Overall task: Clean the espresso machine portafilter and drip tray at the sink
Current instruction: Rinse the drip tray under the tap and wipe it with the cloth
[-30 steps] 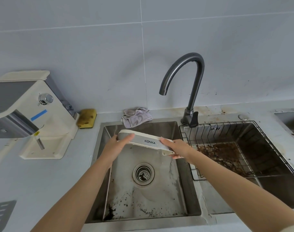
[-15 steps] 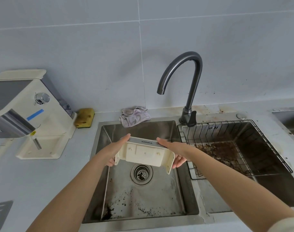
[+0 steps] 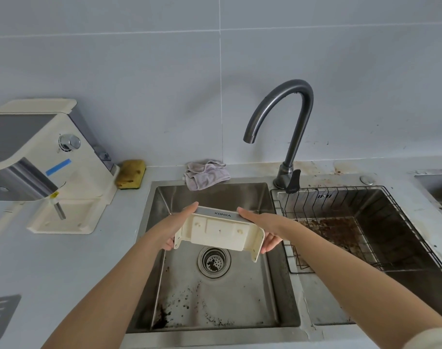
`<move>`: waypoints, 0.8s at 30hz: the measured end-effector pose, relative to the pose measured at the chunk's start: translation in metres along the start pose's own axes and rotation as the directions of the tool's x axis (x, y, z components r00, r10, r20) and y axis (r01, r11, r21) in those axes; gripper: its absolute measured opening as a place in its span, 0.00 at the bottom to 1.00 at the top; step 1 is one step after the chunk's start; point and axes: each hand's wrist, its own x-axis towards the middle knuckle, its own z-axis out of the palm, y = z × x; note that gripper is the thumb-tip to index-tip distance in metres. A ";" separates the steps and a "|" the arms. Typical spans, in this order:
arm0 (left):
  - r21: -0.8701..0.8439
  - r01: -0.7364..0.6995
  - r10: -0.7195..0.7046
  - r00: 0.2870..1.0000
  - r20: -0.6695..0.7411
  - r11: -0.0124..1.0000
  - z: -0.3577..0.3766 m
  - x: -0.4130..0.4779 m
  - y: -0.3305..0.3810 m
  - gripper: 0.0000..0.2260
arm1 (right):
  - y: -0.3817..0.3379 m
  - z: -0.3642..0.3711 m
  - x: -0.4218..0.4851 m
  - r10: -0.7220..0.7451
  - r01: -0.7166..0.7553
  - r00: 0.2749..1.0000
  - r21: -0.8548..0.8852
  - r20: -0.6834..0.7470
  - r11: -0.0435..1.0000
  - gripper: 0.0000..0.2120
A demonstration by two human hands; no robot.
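A cream drip tray with a grey KONKA front strip hangs upside down over the left sink basin, its underside facing me. My left hand grips its left end and my right hand grips its right end. Dark coffee grounds are scattered over the basin floor around the drain. The espresso machine stands on the counter at the left, its base bare where the tray sat. No portafilter is in view.
A dark gooseneck faucet rises behind the sinks, with no water running. A black wire rack sits in the stained right basin. A yellow sponge and a crumpled grey cloth lie at the back of the counter.
The tray has tipped from showing its front edge to fully upside down, with its underside toward me. Both hands kept their hold on its ends over the basin.
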 end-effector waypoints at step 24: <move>-0.955 -0.122 0.456 0.890 0.016 0.270 -0.002 0.021 -0.028 0.25 | -0.012 0.011 0.018 -0.511 0.557 0.800 0.071 -0.313 0.828 0.39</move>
